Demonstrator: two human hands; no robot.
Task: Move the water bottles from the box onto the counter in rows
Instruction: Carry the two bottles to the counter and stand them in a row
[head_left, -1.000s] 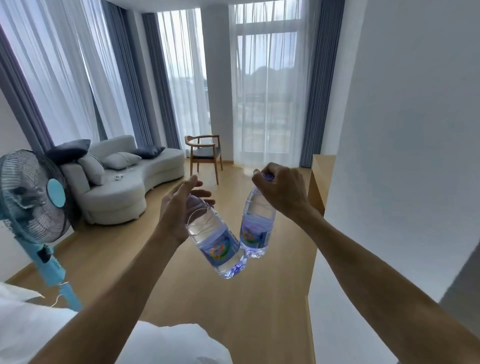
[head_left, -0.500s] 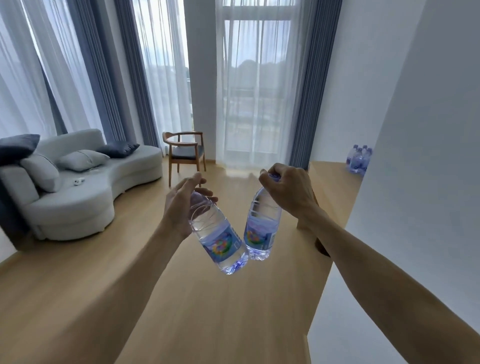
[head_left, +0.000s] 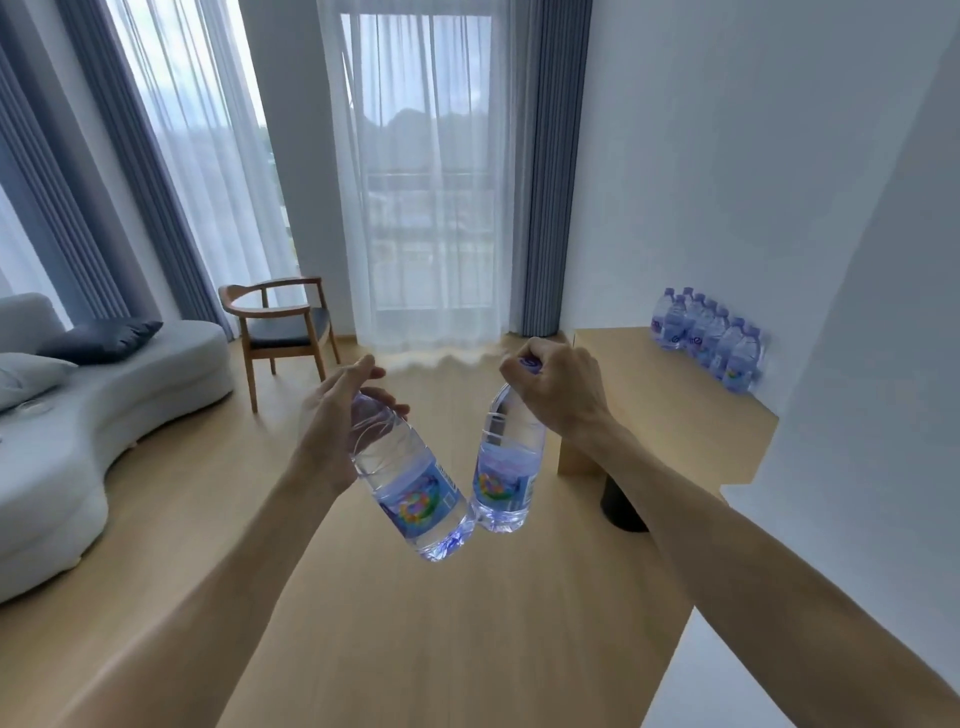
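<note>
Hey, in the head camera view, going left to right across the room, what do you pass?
Sofa → wooden chair → left hand → the bottle it holds → right hand's bottle → right hand → row of bottles on the counter.

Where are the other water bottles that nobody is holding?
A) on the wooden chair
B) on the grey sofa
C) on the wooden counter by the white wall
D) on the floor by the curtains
C: the clear plastic water bottles with purple caps stand together on the light wooden counter against the white wall.
</note>
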